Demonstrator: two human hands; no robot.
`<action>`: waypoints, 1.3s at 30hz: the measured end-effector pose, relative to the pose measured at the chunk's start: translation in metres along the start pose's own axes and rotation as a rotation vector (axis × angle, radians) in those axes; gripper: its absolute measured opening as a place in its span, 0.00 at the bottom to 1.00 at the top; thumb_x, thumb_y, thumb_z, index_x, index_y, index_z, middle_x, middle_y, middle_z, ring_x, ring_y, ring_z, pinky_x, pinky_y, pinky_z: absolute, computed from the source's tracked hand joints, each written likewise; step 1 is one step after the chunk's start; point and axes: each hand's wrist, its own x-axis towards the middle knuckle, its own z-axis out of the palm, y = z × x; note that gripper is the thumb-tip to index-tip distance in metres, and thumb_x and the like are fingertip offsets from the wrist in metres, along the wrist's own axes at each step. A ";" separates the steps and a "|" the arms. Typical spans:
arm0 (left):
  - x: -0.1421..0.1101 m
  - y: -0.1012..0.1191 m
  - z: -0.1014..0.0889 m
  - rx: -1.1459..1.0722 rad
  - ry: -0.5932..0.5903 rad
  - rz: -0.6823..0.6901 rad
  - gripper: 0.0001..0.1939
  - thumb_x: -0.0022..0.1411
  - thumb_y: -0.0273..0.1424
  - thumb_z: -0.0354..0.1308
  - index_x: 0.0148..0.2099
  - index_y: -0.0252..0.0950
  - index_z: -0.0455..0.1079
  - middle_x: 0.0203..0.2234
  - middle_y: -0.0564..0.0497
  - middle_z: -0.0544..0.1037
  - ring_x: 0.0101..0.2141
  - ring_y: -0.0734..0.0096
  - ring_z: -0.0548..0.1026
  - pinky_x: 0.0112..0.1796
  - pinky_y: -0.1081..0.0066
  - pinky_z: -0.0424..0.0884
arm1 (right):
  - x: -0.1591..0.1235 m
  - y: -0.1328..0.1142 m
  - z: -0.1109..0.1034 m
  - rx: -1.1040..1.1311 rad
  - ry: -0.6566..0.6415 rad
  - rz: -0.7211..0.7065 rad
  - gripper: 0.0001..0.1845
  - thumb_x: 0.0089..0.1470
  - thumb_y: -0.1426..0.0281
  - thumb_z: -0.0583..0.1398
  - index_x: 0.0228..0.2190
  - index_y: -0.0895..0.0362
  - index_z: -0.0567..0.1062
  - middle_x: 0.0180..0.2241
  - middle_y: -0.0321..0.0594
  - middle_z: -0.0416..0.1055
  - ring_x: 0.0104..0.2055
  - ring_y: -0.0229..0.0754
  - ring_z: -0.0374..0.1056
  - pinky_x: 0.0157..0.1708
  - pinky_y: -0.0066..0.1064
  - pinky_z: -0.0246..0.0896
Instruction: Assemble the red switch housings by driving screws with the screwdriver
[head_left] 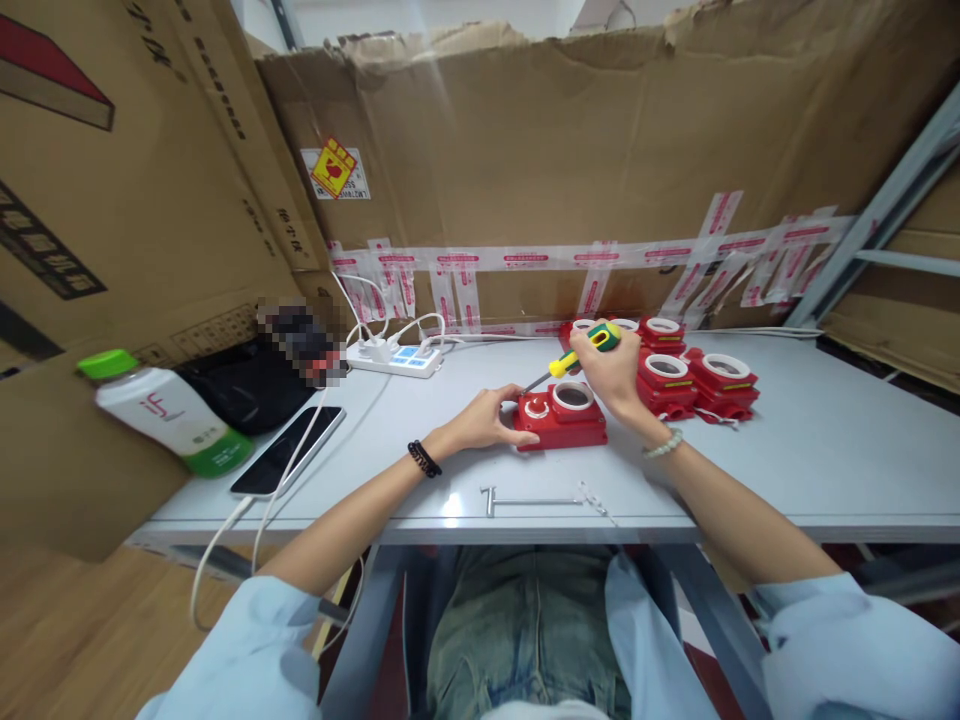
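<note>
Clock positions are read from the red unit (564, 434), with 12 o'clock pointing away from the person. The unit lies on the desk (795, 465) in front of the person, white ring and round white marking facing up. Left hand (486, 418): at 9 o'clock; its grip pinches the end of the unit, thumb along the near side, fingers at the far corner. Right hand (611, 365): at 1 o'clock; its grip is closed around the handle of the screwdriver (564, 364) (yellow and green). The shaft slants toward the unit's 10 o'clock corner, beside the left fingertips; tip contact cannot be confirmed. A group of similar red housings (724, 394) stands at 2 o'clock. The T-shaped metal tool (534, 501) lies at 6 o'clock, near the desk edge. Power strip (420, 363): 10 o'clock. Phone (289, 455): 9 o'clock, with the bottle (169, 412) beyond it.
</note>
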 end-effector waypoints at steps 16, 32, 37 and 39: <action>0.000 0.002 0.000 0.051 0.021 0.014 0.30 0.47 0.47 0.68 0.47 0.33 0.70 0.35 0.47 0.79 0.31 0.65 0.74 0.33 0.69 0.67 | 0.012 -0.026 0.051 -0.322 -0.213 -0.447 0.17 0.58 0.62 0.52 0.47 0.54 0.67 0.24 0.33 0.67 0.22 0.39 0.61 0.27 0.31 0.55; 0.001 -0.001 0.001 0.060 0.009 -0.015 0.31 0.47 0.46 0.68 0.48 0.32 0.69 0.32 0.50 0.77 0.27 0.71 0.70 0.29 0.72 0.64 | 0.015 -0.029 0.032 -0.481 -0.379 -0.427 0.24 0.59 0.65 0.52 0.56 0.53 0.64 0.28 0.37 0.73 0.26 0.42 0.66 0.29 0.31 0.57; 0.001 -0.002 0.001 0.061 0.008 -0.005 0.32 0.48 0.47 0.68 0.49 0.32 0.69 0.33 0.49 0.77 0.28 0.71 0.70 0.30 0.72 0.63 | 0.014 -0.030 0.026 -0.303 -0.515 -0.439 0.25 0.58 0.65 0.54 0.58 0.52 0.63 0.30 0.35 0.73 0.26 0.39 0.66 0.30 0.31 0.61; 0.001 -0.003 0.001 0.055 0.007 -0.007 0.32 0.48 0.47 0.68 0.50 0.33 0.69 0.34 0.49 0.78 0.29 0.69 0.71 0.31 0.71 0.64 | 0.013 -0.029 0.027 -0.404 -0.421 -0.457 0.25 0.58 0.61 0.56 0.56 0.53 0.66 0.31 0.36 0.73 0.26 0.40 0.66 0.31 0.32 0.60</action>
